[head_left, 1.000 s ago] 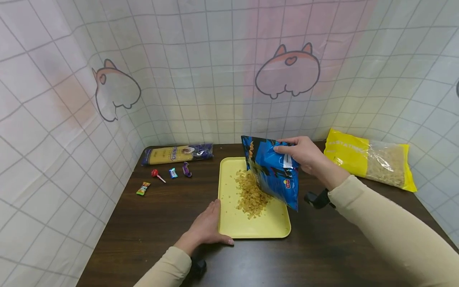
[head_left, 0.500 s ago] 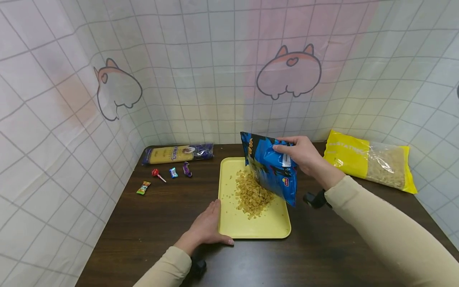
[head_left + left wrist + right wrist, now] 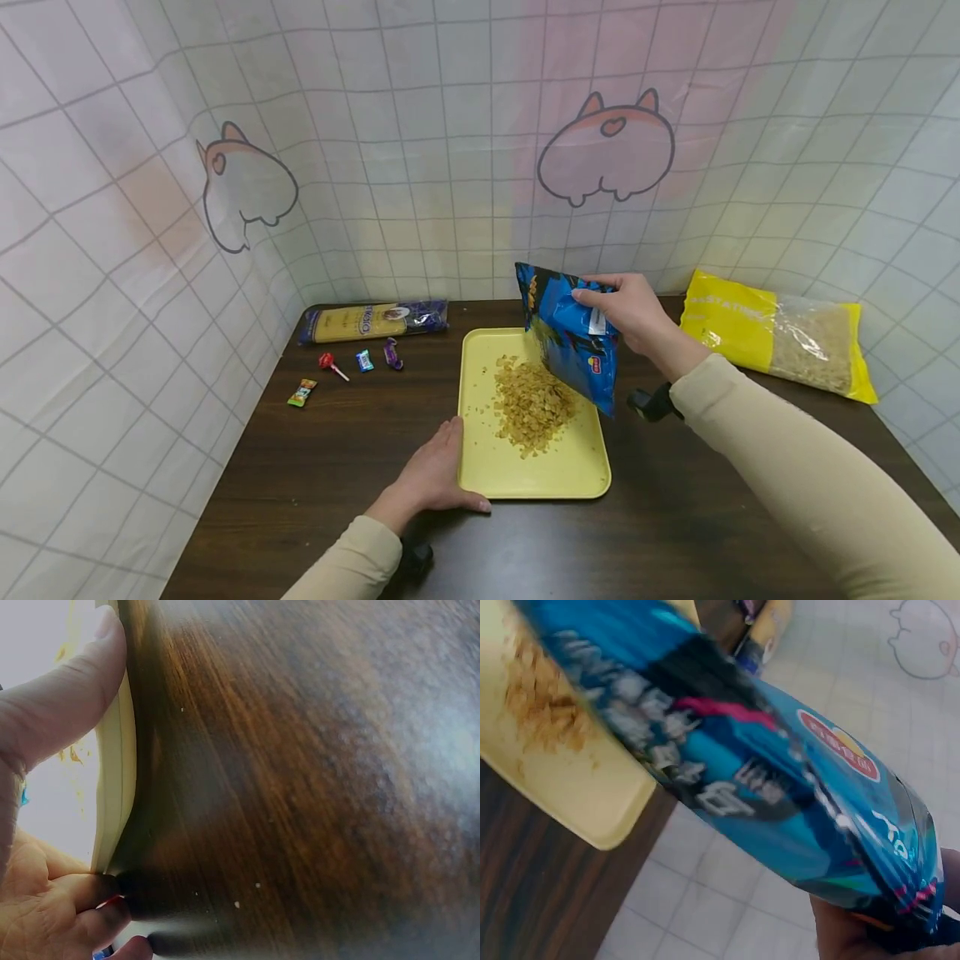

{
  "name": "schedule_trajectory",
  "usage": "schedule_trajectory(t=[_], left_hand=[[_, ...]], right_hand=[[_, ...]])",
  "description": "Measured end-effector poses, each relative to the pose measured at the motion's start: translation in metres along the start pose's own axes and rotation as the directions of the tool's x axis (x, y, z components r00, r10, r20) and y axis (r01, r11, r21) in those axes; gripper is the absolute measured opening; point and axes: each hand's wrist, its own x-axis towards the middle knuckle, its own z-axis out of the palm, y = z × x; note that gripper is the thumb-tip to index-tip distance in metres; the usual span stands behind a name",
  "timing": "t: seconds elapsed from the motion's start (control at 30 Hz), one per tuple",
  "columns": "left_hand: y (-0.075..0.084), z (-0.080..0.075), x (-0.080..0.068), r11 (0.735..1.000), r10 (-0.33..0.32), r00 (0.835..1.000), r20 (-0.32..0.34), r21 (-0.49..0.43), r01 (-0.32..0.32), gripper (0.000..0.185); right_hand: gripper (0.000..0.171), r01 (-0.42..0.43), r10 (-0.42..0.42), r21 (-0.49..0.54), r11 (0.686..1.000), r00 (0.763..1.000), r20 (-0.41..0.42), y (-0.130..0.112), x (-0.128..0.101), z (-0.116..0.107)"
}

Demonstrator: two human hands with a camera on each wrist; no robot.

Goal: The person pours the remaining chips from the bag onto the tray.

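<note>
My right hand (image 3: 633,310) pinches the upper end of a blue snack bag (image 3: 573,333). The bag hangs tilted above the right half of a yellow tray (image 3: 495,482), its lower end close to a heap of crushed chips (image 3: 528,410). In the right wrist view, the bag (image 3: 727,742) fills the middle, partly hiding the heap. My left hand (image 3: 433,473) lies against the tray's near-left corner, fingers extended along the left side and thumb along the near edge. The left wrist view shows the thumb beside the rim (image 3: 116,772).
A spaghetti packet (image 3: 375,322) lies at the back left. Before it are a red lollipop (image 3: 327,362) and small wrapped candies, one blue (image 3: 364,360), one purple (image 3: 392,353), one green-orange (image 3: 302,392). A yellow pasta bag (image 3: 776,337) lies back right. Gridded cloth walls surround the table.
My right hand has raised the snack bag a little, its lower end lifting clear of more of the heap and the tray. The left hand stays at the tray's corner.
</note>
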Motion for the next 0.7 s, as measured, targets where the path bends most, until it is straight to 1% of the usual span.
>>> schedule_trajectory(t=[0.17,0.23,0.5,0.63,0.7], left_hand=[[-0.001,0.0,-0.001,1.0,0.001,1.0,-0.003,-0.004,-0.001,0.138],[-0.001,0.0,-0.001,1.0,0.002,1.0,-0.004,-0.002,-0.002,0.138],[-0.001,0.0,-0.002,1.0,0.003,1.0,-0.004,0.001,-0.003,0.137],[0.0,0.0,-0.001,1.0,0.008,1.0,-0.003,0.002,-0.008,0.136],[0.0,0.0,-0.001,1.0,0.009,1.0,-0.003,0.007,-0.009,0.137]], right_hand=[[0.051,0.01,-0.011,-0.058,0.998,1.0,-0.024,0.0,-0.003,-0.003],[0.051,0.014,-0.017,-0.066,0.998,0.999,-0.041,0.0,-0.004,-0.004],[0.053,-0.003,0.004,0.004,1.0,0.999,-0.035,0.001,-0.015,-0.007],[0.055,-0.006,0.006,0.013,1.0,1.0,-0.01,0.001,-0.025,-0.012],[0.056,-0.006,0.006,0.02,1.0,1.0,0.017,0.002,-0.031,-0.016]])
